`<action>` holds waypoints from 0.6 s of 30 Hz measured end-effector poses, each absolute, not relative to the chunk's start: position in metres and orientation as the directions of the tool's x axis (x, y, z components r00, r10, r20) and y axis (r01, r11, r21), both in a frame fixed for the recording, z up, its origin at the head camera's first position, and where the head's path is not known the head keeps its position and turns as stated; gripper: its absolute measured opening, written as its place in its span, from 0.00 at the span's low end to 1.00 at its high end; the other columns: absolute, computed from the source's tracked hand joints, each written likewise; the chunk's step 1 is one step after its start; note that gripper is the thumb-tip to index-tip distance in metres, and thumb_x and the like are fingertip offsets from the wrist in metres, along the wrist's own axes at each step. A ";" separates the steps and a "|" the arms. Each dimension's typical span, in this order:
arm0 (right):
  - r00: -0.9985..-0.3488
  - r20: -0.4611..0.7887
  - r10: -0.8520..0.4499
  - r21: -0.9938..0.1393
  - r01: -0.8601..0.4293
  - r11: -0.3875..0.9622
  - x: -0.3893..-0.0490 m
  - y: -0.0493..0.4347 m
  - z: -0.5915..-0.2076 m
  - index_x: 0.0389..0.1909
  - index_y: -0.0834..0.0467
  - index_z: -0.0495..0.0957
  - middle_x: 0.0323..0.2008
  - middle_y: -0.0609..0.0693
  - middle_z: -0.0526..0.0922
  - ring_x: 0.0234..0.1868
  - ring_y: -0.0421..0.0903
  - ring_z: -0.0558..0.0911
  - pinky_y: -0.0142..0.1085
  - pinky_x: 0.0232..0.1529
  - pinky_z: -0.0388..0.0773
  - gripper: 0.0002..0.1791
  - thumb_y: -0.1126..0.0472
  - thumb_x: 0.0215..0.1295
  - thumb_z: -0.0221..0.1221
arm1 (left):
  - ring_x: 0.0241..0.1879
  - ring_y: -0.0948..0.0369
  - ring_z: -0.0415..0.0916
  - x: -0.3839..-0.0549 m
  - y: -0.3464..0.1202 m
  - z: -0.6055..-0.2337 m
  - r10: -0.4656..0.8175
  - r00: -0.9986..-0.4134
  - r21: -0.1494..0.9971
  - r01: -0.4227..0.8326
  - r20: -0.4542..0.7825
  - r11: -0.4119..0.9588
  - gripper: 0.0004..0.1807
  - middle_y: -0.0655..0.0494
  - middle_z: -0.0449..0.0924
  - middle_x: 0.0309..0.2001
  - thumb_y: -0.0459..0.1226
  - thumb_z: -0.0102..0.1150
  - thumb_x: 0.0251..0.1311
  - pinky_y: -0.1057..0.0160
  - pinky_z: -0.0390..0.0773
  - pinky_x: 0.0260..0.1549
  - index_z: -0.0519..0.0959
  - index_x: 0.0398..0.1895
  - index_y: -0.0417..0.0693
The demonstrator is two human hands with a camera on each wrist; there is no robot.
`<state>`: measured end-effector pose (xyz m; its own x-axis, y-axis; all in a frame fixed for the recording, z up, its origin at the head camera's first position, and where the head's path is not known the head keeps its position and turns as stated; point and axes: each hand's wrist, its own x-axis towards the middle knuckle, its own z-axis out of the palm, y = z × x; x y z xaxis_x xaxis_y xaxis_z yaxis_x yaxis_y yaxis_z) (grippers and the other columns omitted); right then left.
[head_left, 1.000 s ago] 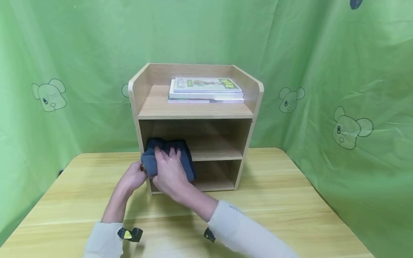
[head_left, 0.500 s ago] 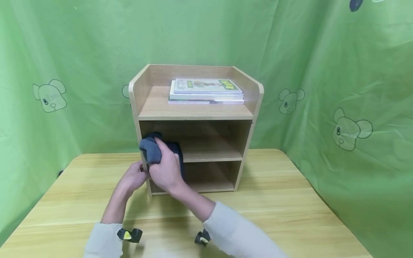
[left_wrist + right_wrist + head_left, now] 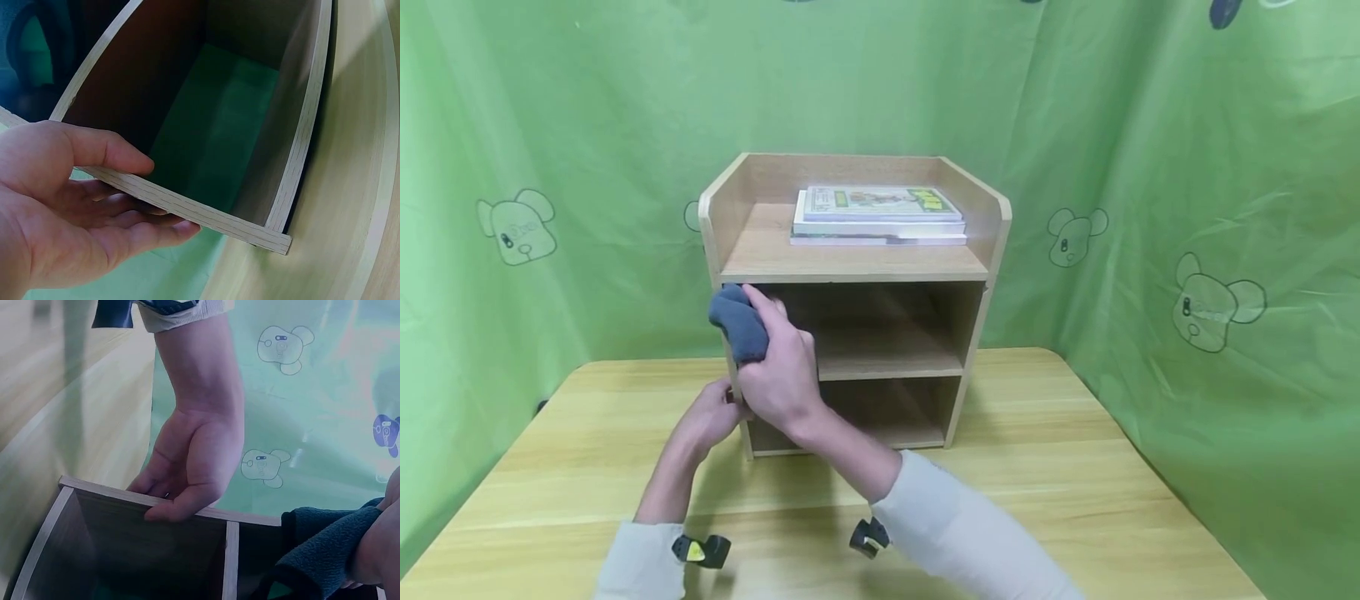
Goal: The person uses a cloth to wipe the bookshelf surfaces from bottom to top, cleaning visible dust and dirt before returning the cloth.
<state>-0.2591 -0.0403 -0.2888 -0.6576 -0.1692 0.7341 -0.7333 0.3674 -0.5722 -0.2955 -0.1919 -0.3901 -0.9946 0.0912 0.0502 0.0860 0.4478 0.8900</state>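
Observation:
My right hand (image 3: 784, 375) grips a dark blue cloth (image 3: 741, 325), bunched over the front edge of the left side panel of a small wooden shelf (image 3: 853, 273). The cloth is at the height of the middle compartment, just under the top shelf board. Lower down, my left hand (image 3: 81, 206) holds the same side panel (image 3: 200, 215), thumb on the inner face and fingers along the outside. In the right wrist view, the cloth (image 3: 331, 544) hangs in folds at the panel edge, and only part of the right hand shows.
A short stack of books (image 3: 880, 218) lies on the top board. The shelf stands on a light wooden table (image 3: 1037, 483). A green curtain (image 3: 880, 75) with mouse-like drawings hangs behind and at both sides.
My right hand has moved the cloth left and up along the side panel, gathering it from a spread shape into a bunch. My left hand stays at the panel.

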 end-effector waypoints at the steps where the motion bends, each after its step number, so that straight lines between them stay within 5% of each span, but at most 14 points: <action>1: -0.650 0.740 -0.173 -0.565 -0.740 0.365 -0.258 -0.040 -0.289 0.70 0.55 0.71 0.57 0.52 0.83 0.46 0.47 0.86 0.33 0.48 0.81 0.36 0.69 0.57 0.59 | 0.55 0.47 0.77 -0.295 -0.192 -0.390 0.092 -0.995 0.888 0.087 0.051 0.452 0.22 0.40 0.82 0.52 0.33 0.55 0.60 0.44 0.74 0.60 0.77 0.58 0.36; 12: -0.599 0.781 -0.179 -0.501 -0.771 0.394 -0.267 -0.043 -0.294 0.69 0.54 0.73 0.56 0.56 0.82 0.45 0.49 0.85 0.36 0.47 0.83 0.34 0.68 0.58 0.62 | 0.54 0.47 0.78 -0.293 -0.193 -0.390 0.090 -0.994 0.894 0.094 0.061 0.438 0.20 0.40 0.82 0.51 0.32 0.55 0.59 0.44 0.74 0.59 0.77 0.56 0.36; 18: -0.610 0.777 -0.157 -0.505 -0.753 0.423 -0.277 -0.045 -0.297 0.66 0.56 0.73 0.52 0.57 0.84 0.42 0.51 0.86 0.37 0.45 0.83 0.38 0.74 0.49 0.59 | 0.56 0.44 0.76 -0.294 -0.191 -0.390 0.094 -0.995 0.899 0.081 0.045 0.430 0.22 0.37 0.80 0.53 0.29 0.55 0.57 0.41 0.72 0.62 0.76 0.57 0.33</action>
